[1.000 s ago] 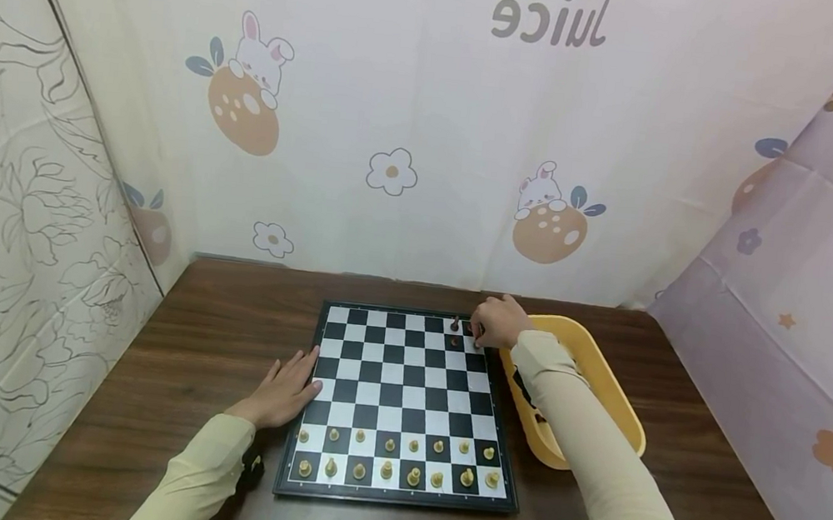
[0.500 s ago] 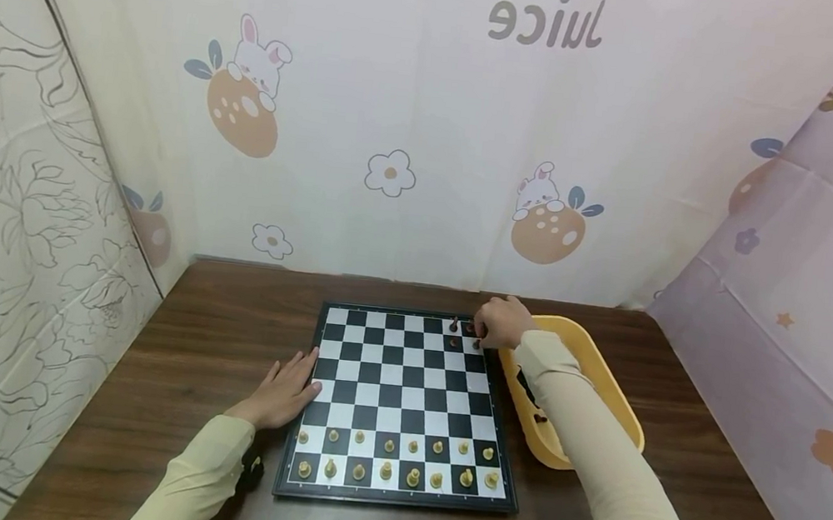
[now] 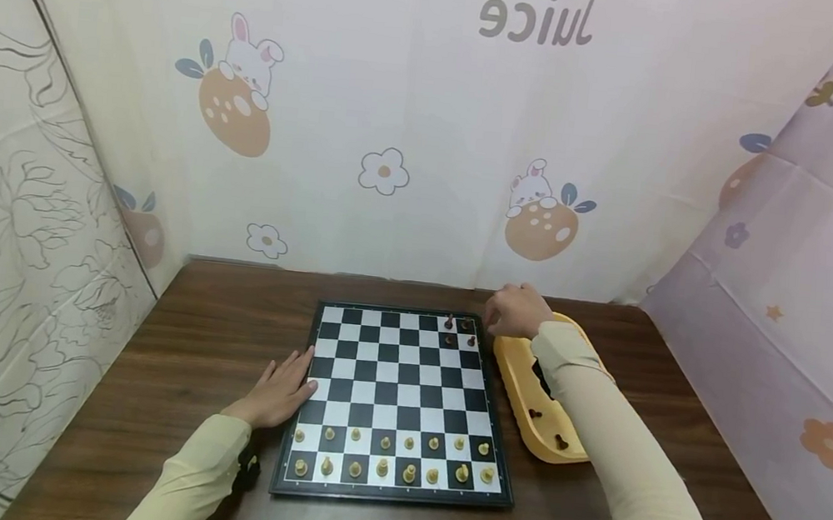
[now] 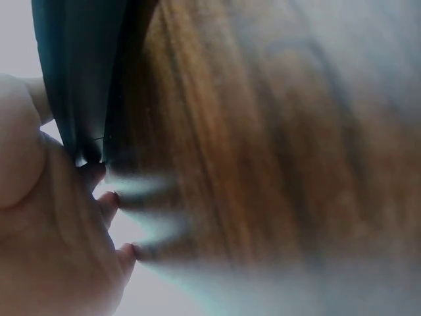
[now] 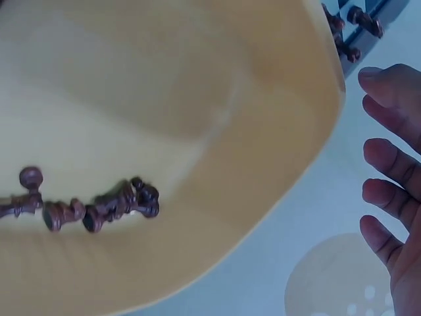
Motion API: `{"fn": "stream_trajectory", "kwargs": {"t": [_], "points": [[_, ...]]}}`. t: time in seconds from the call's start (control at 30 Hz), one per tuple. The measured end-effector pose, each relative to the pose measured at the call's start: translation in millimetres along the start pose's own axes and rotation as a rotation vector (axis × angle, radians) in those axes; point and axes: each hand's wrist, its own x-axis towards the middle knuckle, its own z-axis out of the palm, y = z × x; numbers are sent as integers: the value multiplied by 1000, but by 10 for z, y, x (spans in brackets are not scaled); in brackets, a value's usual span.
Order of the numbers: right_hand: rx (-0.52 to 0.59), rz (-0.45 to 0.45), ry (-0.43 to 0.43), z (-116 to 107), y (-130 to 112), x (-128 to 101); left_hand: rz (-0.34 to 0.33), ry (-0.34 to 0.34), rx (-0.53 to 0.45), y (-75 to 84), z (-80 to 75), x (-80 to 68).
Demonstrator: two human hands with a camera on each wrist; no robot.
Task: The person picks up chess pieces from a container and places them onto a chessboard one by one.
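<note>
My left hand (image 3: 276, 390) lies flat, its fingertips on the left edge of the chessboard (image 3: 383, 371). In the left wrist view the board's dark side (image 4: 82, 72) stands close by the fingers (image 4: 108, 209). Beyond the board's far right corner, my right hand (image 3: 519, 310) hovers over the far end of a yellow tray (image 3: 519, 369). Its fingers (image 5: 385, 158) are loosely bent with nothing between them in the right wrist view. Several dark brown chess pieces (image 3: 450, 339) stand in that corner of the board. Pale gold pieces (image 3: 408, 473) fill the two near rows.
Inside the tray lie more dark brown chess pieces (image 5: 118, 205), partly hidden by the right forearm (image 3: 597, 420) in the head view. The brown wooden table (image 3: 204, 357) ends at a patterned curtain (image 3: 421, 210) behind and at both sides.
My right hand has let go of a dark piece at the board's far right corner and moved right, over the tray. The left hand stays put. The head view has shifted slightly.
</note>
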Motion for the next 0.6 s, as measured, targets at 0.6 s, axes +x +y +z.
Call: {"fn": "stream_trajectory", "kwargs": {"t": [0.6], "points": [[19, 9, 85, -57, 332, -311, -5, -2, -3, 18, -23, 4]]}}
